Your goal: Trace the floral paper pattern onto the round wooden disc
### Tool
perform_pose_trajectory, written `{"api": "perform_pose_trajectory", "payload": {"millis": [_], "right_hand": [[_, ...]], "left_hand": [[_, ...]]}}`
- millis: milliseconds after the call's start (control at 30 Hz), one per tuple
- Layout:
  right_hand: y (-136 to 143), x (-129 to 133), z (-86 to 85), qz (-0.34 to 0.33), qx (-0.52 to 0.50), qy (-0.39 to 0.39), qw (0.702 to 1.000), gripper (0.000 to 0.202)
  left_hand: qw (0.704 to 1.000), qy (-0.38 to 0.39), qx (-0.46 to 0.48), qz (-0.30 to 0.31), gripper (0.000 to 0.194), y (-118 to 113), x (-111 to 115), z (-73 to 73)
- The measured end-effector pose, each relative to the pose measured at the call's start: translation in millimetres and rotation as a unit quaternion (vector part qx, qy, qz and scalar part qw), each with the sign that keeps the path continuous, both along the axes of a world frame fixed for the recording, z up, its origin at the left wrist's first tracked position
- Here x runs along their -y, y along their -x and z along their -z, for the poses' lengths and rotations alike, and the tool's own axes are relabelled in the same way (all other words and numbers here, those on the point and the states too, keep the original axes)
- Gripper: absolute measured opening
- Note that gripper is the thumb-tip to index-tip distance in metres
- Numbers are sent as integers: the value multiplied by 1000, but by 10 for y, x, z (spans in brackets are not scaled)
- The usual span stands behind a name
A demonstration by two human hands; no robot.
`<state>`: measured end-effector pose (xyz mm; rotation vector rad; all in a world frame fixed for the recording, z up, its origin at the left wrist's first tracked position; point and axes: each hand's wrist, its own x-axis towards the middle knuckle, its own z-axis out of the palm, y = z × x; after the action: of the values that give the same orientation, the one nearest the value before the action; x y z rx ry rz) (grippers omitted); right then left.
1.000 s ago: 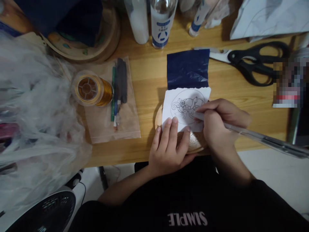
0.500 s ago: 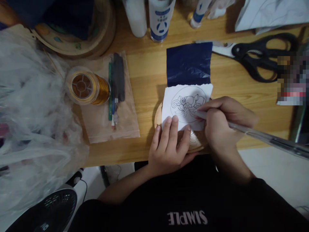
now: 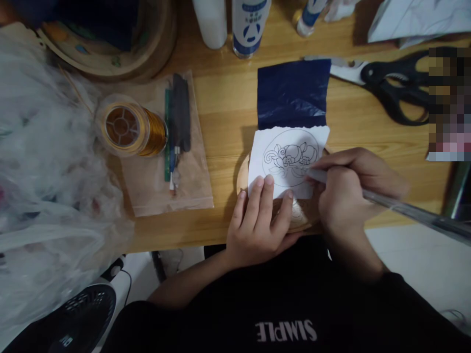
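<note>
Gripping pen [image 3: 399, 207] w/ R hand [image 3: 346, 192]; dk-blue sheet [image 3: 114, 24] over round tub [image 3: 161, 55]

Wears a black top [image 3: 206, 314] with pale, faintly pinkish lettering [image 3: 286, 332] across the front. Reads SIMPLE in slim block capitals, upside down to the camera. Has short sleeves: well left of the lettering, a black left sleeve [image 3: 132, 318]; to its upper right, a black right sleeve [image 3: 401, 294]. Leaves both forearms [image 3: 187, 284] bare. Shows black cloth [image 3: 314, 250] above the lettering too, too dark to tell as top or trousers.
</note>
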<state>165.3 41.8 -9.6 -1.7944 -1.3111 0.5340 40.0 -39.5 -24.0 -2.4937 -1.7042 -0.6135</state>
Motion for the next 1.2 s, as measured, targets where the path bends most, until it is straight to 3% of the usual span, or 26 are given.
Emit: {"api": "perform_pose_trajectory", "payload": {"millis": [100, 367, 633, 933, 1200], "right_hand": [[44, -17, -28, 10, 5, 0, 1000, 25], [28, -32, -66, -52, 35, 21, 998, 27], [22, -4, 22, 24, 16, -22, 999, 26], [38, -33, -32, 2, 7, 16, 1000, 24], [-42, 21, 45, 5, 31, -39, 999, 23]], "left_hand": [[1000, 3, -3, 1, 63, 2, 3, 1], [1000, 6, -3, -2, 62, 0, 3, -3], [1000, 4, -6, -1, 64, 3, -1, -7], [1000, 5, 0, 0, 65, 1, 2, -7], [1000, 5, -2, 2, 63, 5, -3, -15]]}}
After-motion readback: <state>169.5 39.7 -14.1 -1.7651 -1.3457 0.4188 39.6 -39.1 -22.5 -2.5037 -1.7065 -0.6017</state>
